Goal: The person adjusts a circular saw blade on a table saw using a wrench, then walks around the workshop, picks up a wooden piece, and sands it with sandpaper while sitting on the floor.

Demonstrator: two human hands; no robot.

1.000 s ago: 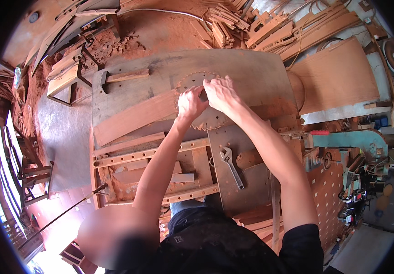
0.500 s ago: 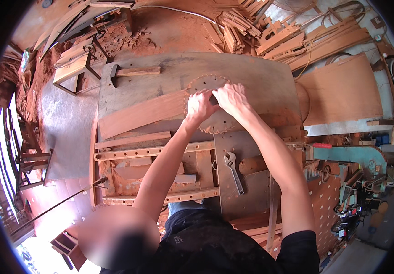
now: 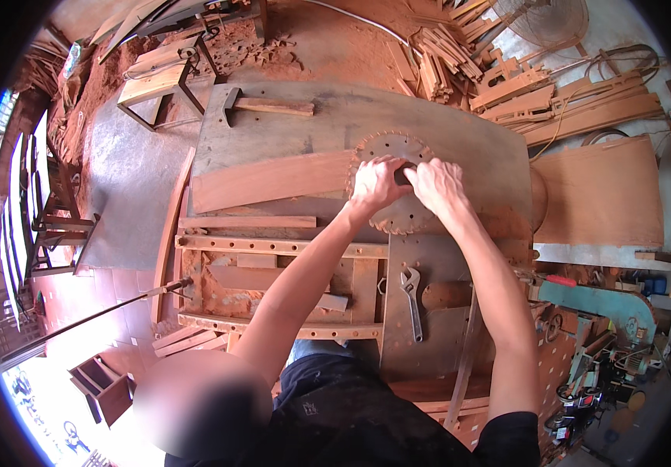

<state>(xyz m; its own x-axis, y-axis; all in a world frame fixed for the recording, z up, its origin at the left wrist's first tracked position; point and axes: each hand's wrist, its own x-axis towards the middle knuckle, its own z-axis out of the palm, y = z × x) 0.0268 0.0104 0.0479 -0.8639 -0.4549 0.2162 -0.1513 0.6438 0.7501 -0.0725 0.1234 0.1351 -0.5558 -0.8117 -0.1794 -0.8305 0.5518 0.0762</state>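
A circular saw blade [image 3: 380, 146] with a toothed rim and small round holes lies over the metal machine table [image 3: 460, 124]. Both my hands are at its middle, with fingers curled round a small dark piece [image 3: 404, 175] whose kind I cannot make out. My left hand [image 3: 378, 184] is closed on its left side, over the blade. From the right, my right hand [image 3: 439, 187] closes on it with bent fingers. The hands cover the blade's centre. Left of the blade rests a long reddish board [image 3: 273, 180], its end reaching the teeth.
A hammer [image 3: 273, 107] lies at the table's far left. Nearer me, an adjustable wrench [image 3: 412, 303] rests on a metal plate, beside a frame with drilled rails [image 3: 289, 247]. Cut timber [image 3: 444, 66] is piled at the back right; a turquoise machine [image 3: 600, 303] stands right.
The whole view has shifted, with the table and blade now farther right in it. My right hand has moved slightly nearer me against the blade. Board, hammer and wrench keep their places.
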